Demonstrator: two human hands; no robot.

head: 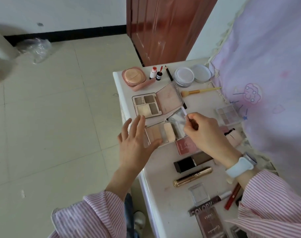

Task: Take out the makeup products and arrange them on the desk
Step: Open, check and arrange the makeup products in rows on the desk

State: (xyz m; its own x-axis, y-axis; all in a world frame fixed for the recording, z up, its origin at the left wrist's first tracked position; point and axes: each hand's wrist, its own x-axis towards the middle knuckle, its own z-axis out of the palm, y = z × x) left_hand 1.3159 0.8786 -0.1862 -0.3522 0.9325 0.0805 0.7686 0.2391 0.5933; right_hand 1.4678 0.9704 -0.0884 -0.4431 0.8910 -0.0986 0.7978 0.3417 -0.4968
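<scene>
An open concealer palette (159, 133) with a mirrored lid (176, 123) lies on the white desk (156, 179). My left hand (135, 140) rests against its left edge with fingers straight and thumb under its front corner. My right hand (206, 133) pinches a thin white applicator stick (185, 112) just above the mirror. Behind lies an open four-pan contour palette (147, 105) with its pink lid (168, 98).
A pink cushion compact (135, 76), small tubes (153, 73), a pencil (169, 73), a powder jar (183, 76), its lid (201, 73) and a brush (199, 91) lie at the far end. Near me are a black lipstick (185, 164), gold mascara (191, 176) and more palettes. A purple cloth (270, 83) hangs on the right.
</scene>
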